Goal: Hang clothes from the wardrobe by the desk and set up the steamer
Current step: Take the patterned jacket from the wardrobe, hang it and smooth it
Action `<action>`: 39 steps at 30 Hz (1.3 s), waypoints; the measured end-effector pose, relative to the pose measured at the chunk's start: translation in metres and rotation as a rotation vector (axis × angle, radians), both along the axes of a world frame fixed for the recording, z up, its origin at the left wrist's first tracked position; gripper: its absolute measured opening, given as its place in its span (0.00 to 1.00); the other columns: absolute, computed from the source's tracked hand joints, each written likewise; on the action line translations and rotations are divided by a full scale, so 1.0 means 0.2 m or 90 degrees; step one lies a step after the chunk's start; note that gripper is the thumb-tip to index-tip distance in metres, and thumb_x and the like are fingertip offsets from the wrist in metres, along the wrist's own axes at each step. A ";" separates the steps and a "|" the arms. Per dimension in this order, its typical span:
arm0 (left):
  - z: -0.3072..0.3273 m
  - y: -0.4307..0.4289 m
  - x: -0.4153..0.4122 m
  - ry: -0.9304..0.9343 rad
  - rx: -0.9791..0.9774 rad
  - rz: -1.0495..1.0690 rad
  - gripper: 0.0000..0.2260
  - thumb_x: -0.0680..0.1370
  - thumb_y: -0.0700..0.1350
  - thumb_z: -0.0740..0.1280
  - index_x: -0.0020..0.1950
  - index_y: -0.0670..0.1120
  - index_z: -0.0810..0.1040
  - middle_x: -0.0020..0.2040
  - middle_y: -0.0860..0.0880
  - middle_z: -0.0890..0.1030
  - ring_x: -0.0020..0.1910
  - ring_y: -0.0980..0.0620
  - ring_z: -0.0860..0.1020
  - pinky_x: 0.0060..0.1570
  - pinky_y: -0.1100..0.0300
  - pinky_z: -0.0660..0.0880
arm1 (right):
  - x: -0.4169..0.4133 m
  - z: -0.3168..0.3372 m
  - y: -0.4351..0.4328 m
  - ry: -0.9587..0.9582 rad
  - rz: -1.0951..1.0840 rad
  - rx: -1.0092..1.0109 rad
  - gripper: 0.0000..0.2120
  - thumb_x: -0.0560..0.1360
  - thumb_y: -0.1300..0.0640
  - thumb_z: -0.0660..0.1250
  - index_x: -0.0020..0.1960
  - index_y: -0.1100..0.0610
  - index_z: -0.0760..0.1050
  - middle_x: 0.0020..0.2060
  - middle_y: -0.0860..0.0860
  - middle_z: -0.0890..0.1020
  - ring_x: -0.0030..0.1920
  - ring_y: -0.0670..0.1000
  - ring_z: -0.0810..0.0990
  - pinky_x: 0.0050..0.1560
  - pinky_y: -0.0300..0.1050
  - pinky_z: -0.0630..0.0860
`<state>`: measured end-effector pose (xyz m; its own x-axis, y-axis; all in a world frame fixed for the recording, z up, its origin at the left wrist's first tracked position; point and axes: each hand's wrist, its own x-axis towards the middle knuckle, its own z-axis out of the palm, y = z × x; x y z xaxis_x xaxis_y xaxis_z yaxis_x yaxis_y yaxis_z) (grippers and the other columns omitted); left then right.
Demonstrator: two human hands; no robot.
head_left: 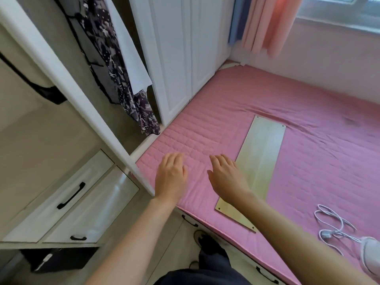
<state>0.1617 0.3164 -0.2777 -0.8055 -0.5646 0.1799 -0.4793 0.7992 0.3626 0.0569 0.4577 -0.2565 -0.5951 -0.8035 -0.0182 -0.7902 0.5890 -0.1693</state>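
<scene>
Far to the left of the fingers stands the open wardrobe (61, 128). Its two white drawers (72, 198) with black handles sit low down, left of the left hand. Up and left of the fingertips, a dark patterned garment (121, 79) hangs inside the wardrobe. A white garment (131, 58) hangs beside it, on its right.

The left hand (171, 177) reaches forward palm down, just right of the white door edge (86, 103). Its fingers are loose, nearly straight, and hold nothing. The right hand (226, 177) lies near it in the same pose, fingers released and empty. Both hands are over the pink quilted bed cover (318, 153); whether the fingertips touch it cannot be told.

Just right of the right hand's fingers, a pale wooden board (261, 161) lies flat on the cover, and the wrist overlaps its near end. Well to the right of the fingers and nearer the person, a white cord (333, 225) lies in loose loops on the cover. It leads to the steamer (370, 256), which is cut off by the frame's lower right edge. Far beyond the fingertips, up and to the right, hang pink curtains (267, 25).
</scene>
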 end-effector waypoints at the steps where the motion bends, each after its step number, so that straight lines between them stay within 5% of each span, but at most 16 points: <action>1: 0.01 -0.03 -0.05 0.007 -0.005 0.010 0.17 0.79 0.42 0.62 0.67 0.40 0.73 0.64 0.43 0.77 0.66 0.44 0.70 0.66 0.49 0.70 | -0.06 0.01 -0.04 0.001 0.009 -0.005 0.22 0.81 0.52 0.56 0.71 0.62 0.63 0.67 0.57 0.72 0.69 0.59 0.66 0.69 0.53 0.63; 25: 0.64 -1.14 -0.90 0.187 -0.104 0.416 0.16 0.80 0.45 0.63 0.67 0.44 0.73 0.64 0.45 0.77 0.63 0.49 0.73 0.55 0.58 0.74 | -1.09 0.66 -1.50 0.081 0.339 -0.157 0.21 0.82 0.52 0.55 0.71 0.61 0.63 0.66 0.56 0.73 0.68 0.57 0.69 0.67 0.49 0.66; 39: 1.09 -1.79 -1.03 0.240 -0.210 0.453 0.16 0.80 0.45 0.61 0.67 0.43 0.72 0.64 0.45 0.76 0.63 0.46 0.71 0.55 0.53 0.74 | -1.18 1.08 -2.34 0.048 0.381 -0.293 0.21 0.82 0.48 0.55 0.71 0.56 0.63 0.67 0.53 0.72 0.65 0.55 0.72 0.63 0.50 0.72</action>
<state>-0.0435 -0.0411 -0.0592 -0.1345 -0.7836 0.6065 -0.7993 0.4476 0.4010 -0.1799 -0.0104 -0.0402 -0.0410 -0.9061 0.4211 -0.9720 -0.0613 -0.2267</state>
